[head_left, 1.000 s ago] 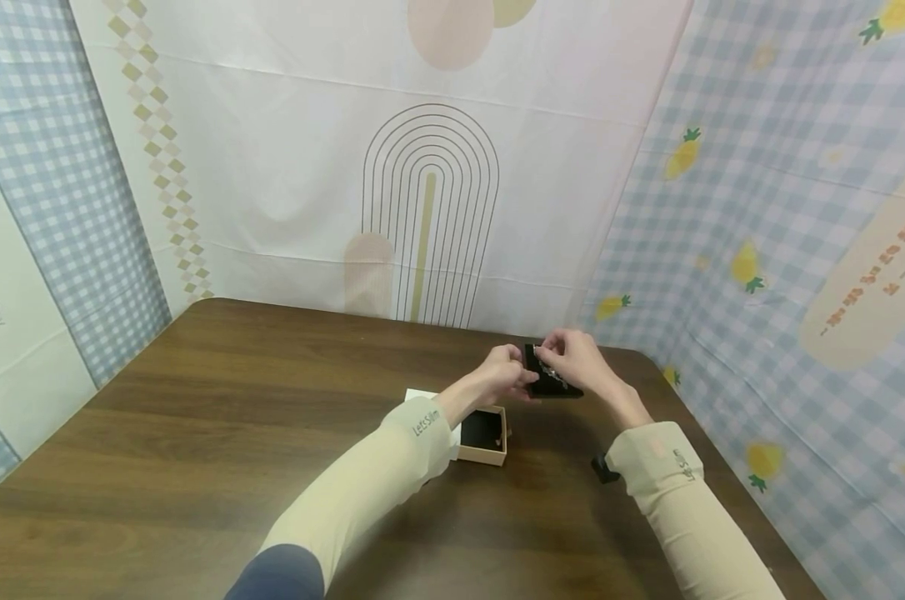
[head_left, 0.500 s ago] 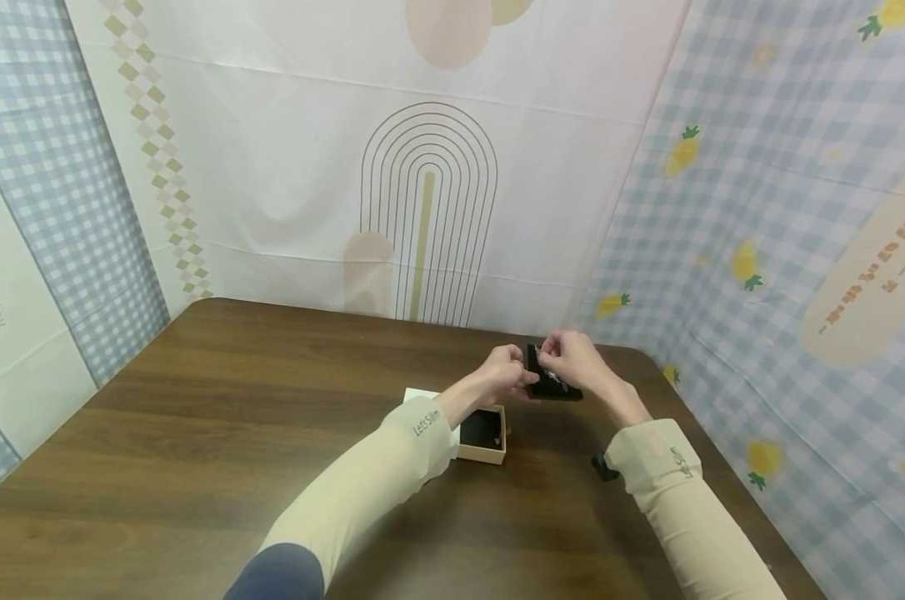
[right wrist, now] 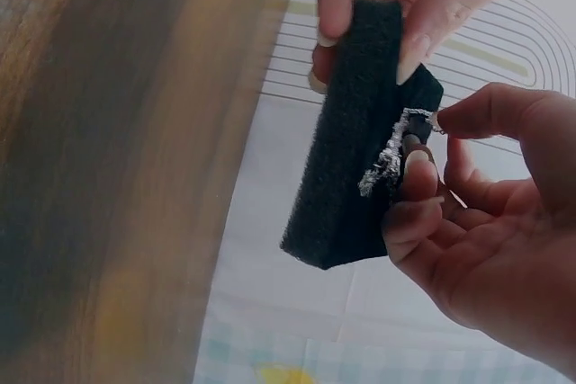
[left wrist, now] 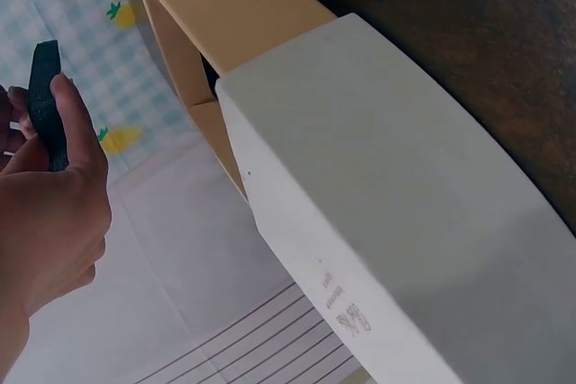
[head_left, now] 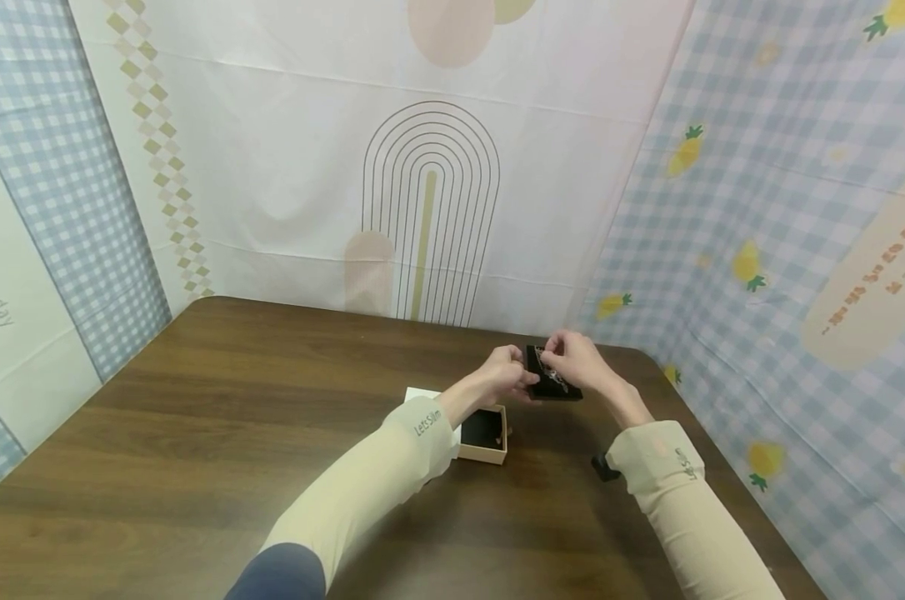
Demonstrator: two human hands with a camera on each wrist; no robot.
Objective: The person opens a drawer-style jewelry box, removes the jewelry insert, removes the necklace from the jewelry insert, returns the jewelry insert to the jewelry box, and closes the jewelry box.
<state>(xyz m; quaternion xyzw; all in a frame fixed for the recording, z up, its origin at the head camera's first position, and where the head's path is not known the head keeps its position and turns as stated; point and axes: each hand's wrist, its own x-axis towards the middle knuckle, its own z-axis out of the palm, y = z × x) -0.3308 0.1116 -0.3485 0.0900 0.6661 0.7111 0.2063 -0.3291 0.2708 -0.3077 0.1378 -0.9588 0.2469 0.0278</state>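
Observation:
My left hand (head_left: 503,372) grips one end of a black foam pad (right wrist: 346,132) between thumb and fingers, above the far right part of the table. A silver chain (right wrist: 389,155), like a bracelet or necklace, lies across the pad's face. Bent over the pad, my right hand (head_left: 578,358) pinches one end of the chain with thumb and forefinger, as the right wrist view shows. Its other fingers are close against the pad's edge. The left wrist view has the pad (left wrist: 47,105) edge-on, and the chain is hidden there.
Below my left forearm stands a tan drawer box (head_left: 484,455) with a dark inside, pulled partly out of a white sleeve (left wrist: 360,159) with small print. The brown wooden table (head_left: 235,433) meets patterned cloth hangings (head_left: 287,200) at the back and right.
Both hands stay almost in place, with the pad still held in the left. The right fingers shift slightly at the chain's upper end, and the chain lies a little differently on the pad.

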